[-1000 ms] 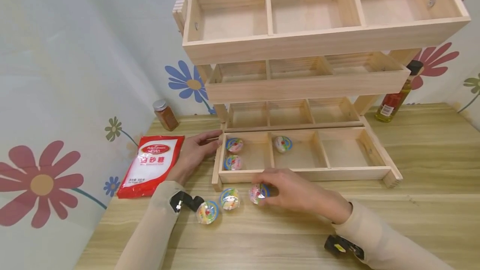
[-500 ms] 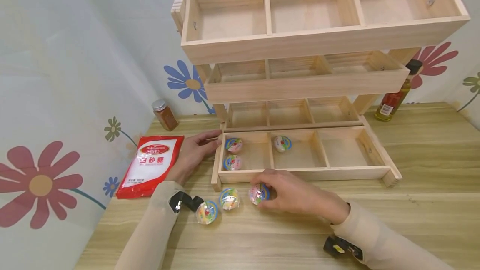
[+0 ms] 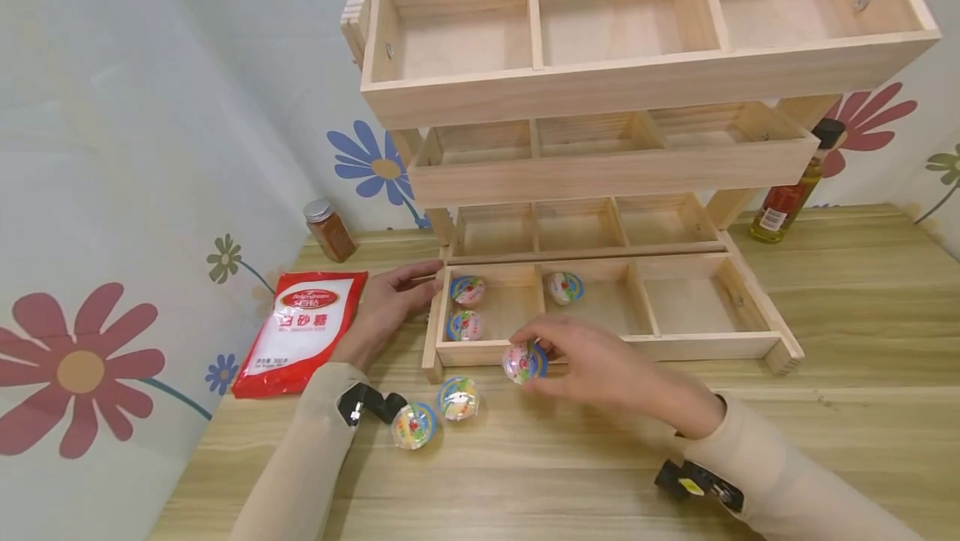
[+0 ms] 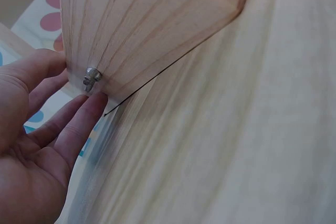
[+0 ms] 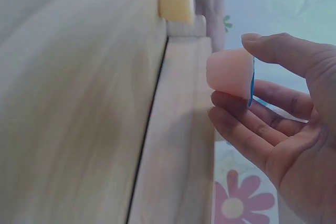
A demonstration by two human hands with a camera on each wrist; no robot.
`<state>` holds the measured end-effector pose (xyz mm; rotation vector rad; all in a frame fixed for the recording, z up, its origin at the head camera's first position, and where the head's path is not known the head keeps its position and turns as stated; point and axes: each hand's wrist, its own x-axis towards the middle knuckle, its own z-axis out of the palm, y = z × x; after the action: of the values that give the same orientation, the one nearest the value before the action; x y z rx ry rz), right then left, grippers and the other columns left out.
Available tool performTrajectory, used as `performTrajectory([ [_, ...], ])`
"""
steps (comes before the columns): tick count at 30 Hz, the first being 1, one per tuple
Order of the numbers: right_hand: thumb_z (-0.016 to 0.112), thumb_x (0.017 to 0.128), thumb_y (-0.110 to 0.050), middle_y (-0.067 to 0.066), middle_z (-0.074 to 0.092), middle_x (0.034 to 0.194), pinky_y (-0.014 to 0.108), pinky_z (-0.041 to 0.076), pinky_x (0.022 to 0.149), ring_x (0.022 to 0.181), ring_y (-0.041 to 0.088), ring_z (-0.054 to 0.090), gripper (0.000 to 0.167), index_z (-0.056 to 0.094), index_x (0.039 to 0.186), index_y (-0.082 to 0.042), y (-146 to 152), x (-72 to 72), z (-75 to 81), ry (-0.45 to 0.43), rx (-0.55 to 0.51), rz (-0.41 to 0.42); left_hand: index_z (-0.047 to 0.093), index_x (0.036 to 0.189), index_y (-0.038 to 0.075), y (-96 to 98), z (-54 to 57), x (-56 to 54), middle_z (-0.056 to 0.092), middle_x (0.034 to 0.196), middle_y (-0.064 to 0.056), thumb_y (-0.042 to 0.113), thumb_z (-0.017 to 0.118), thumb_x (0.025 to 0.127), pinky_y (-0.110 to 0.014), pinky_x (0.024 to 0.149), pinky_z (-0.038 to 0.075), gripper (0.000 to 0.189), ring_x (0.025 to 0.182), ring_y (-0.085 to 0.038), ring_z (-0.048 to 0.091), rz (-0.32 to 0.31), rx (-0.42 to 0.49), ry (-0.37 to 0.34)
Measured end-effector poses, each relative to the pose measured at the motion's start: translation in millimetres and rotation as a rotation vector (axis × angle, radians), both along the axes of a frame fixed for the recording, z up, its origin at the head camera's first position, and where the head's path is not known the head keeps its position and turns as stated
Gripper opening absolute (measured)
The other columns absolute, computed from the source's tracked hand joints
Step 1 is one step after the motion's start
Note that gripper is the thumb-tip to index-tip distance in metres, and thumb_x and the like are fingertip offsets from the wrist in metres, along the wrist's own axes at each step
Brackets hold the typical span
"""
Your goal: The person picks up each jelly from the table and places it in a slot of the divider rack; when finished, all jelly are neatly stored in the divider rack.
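My right hand [image 3: 600, 362] pinches a pink jelly cup [image 3: 522, 363] between thumb and fingers, in front of the lowest tray [image 3: 712, 348] of a wooden rack. In the right wrist view the jelly cup [image 5: 229, 74] is off the table, its blue-edged lid towards the palm. My left hand [image 3: 390, 308] touches the rack's left side; the left wrist view has its fingertips by a bolt [image 4: 91, 77] on the wooden side panel [image 4: 152, 19]. Two pink jelly cups [image 3: 467, 326] lie in the tray's left compartment and another jelly cup [image 3: 565, 288] in the middle one.
Two yellowish jelly cups [image 3: 459, 399] lie on the table before the rack. A red and white sugar bag [image 3: 303, 328] and a spice jar [image 3: 330, 230] are at the left. Bottles [image 3: 787, 199] stand behind the rack's right side. Higher trays [image 3: 645, 82] overhang the lowest one.
My right hand has lifted the pink jelly cup from the table and brought it slightly up towards the tray's front wall. The left hand has kept its place.
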<state>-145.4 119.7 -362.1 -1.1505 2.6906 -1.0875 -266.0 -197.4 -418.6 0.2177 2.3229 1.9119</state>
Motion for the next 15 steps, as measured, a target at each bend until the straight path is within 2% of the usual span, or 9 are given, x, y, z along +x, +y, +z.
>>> performTrajectory([
  [4,0.088,0.089,-0.012,0.005,0.070,0.114,0.035,0.062,0.086,0.099,0.017,0.068,0.041,0.070,0.125,-0.004,6.7,-3.5,5.8,-0.004,-0.017,-0.037,0.069,0.141,0.007,-0.7,-0.6,-1.0,0.068,0.139,-0.014,0.016,0.076,0.101,-0.030,0.095,0.060,0.042,0.124,-0.023,0.067,-0.004,0.004,-0.002],
  [10,0.090,0.086,-0.009,0.005,0.071,0.109,0.034,0.063,0.084,0.094,0.018,0.071,0.043,0.071,0.123,-0.001,18.5,-11.5,12.0,0.070,-0.059,-0.083,0.068,0.143,0.007,-1.1,-0.9,-1.8,0.067,0.141,-0.016,0.017,0.076,0.101,-0.030,0.096,0.059,0.044,0.125,-0.023,0.066,-0.011,0.001,0.005],
  [15,0.089,0.087,-0.008,0.003,0.072,0.108,0.037,0.063,0.086,0.095,0.021,0.072,0.042,0.070,0.124,-0.001,28.1,-17.8,16.3,0.061,-0.069,-0.108,0.068,0.143,0.007,-1.0,-0.4,-1.0,0.066,0.142,-0.016,0.017,0.076,0.101,-0.030,0.097,0.059,0.043,0.126,-0.024,0.065,-0.012,0.003,0.003],
])
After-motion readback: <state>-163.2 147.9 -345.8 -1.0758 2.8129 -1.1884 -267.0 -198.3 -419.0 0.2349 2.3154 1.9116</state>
